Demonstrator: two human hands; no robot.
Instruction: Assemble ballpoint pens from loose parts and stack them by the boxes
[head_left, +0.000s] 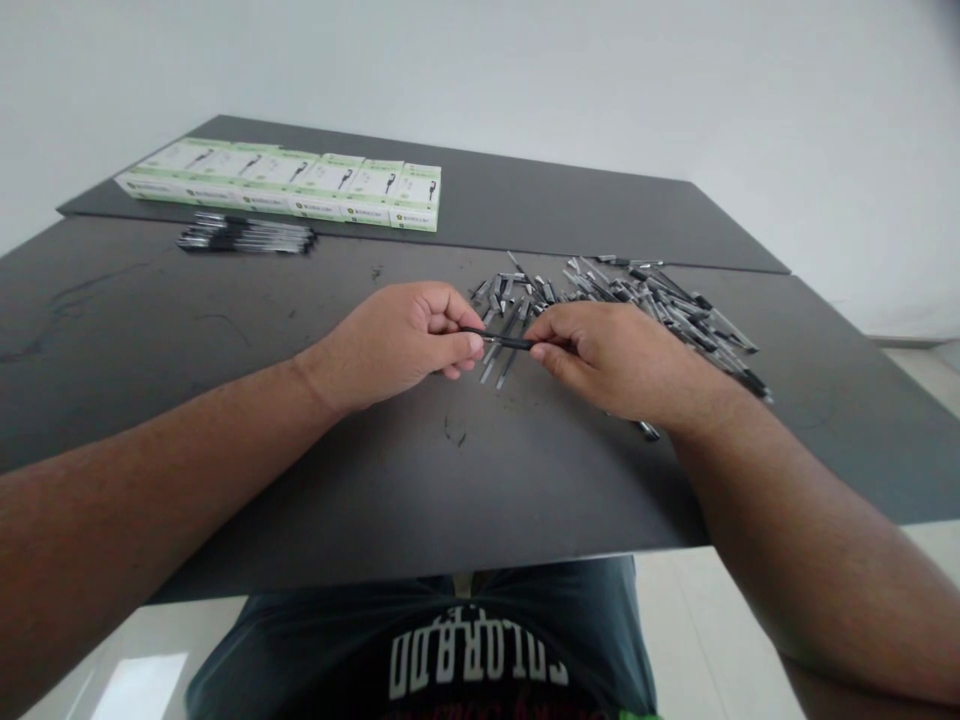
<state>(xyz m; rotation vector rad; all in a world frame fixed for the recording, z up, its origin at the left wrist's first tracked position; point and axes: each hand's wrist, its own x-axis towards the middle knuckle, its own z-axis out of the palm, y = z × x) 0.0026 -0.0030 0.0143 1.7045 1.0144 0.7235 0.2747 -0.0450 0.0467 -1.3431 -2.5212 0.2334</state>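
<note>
Both hands meet over the middle of the dark table, gripping a thin black pen (513, 342) from its two ends. The fingers of my left hand (409, 335) pinch the left end, where a dark clip-like strip shows above the thumb. My right hand (611, 350) has its thumb and forefinger closed on the other end; most of that end is hidden in the fingers. Just behind and below the pen lie loose clear and black pen parts (506, 365). Beyond my right hand spreads a larger heap of pens and pen parts (675, 310).
A row of white and green boxes (397, 205) stands at the back left. In front of them lies a neat bundle of pens (244, 235). One loose piece (648, 431) lies below my right wrist. The table's (450, 520) near edge is close to my lap.
</note>
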